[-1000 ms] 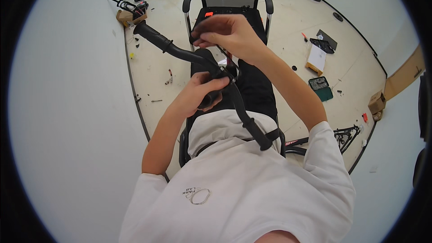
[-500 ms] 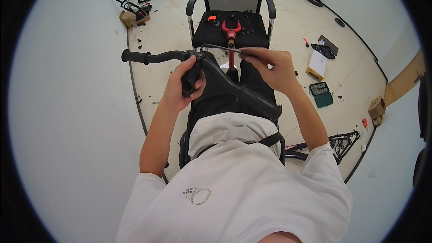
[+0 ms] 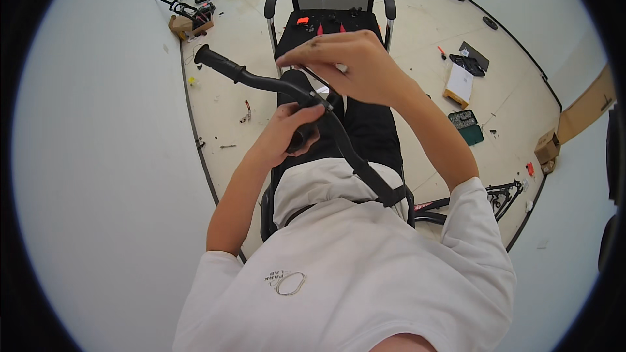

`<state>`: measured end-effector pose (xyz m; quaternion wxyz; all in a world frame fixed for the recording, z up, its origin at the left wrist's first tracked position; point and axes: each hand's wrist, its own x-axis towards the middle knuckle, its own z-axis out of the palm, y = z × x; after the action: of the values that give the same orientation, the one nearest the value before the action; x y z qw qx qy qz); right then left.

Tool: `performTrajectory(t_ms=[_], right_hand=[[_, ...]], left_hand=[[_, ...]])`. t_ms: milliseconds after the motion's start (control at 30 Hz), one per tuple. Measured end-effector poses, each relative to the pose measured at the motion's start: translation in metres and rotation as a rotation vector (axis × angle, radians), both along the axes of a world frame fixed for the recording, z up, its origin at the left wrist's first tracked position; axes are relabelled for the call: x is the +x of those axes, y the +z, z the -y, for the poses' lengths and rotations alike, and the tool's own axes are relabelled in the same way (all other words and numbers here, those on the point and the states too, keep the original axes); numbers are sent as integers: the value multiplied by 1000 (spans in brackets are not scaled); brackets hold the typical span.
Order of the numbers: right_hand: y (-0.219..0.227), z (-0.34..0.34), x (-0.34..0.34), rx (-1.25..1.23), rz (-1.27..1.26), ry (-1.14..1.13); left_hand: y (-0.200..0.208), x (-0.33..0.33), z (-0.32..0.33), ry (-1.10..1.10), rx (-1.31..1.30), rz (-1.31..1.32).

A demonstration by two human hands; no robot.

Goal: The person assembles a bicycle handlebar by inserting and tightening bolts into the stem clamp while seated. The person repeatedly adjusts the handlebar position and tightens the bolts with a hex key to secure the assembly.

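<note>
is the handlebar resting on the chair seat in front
No, the left grip holds the handlebar near its middle, above the person's lap, apart from the chair seat.

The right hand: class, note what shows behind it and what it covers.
Behind the right hand shows the black chair seat, with two red tips above the hand. What the tips belong to and part of the seat are covered.
</note>
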<state>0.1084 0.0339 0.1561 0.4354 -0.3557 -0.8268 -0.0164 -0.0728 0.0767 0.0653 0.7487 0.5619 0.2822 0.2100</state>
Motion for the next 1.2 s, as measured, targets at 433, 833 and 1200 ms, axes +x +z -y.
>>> performTrajectory(t_ms=[433, 833, 1200], right_hand=[[-69, 38, 45, -57, -240, -234], [-51, -46, 23, -189, 17, -27], [-78, 30, 51, -219, -237, -280]], left_hand=[[5, -15, -19, 21, -102, 301], [9, -8, 1, -77, 45, 154], [8, -14, -27, 265, 66, 116]])
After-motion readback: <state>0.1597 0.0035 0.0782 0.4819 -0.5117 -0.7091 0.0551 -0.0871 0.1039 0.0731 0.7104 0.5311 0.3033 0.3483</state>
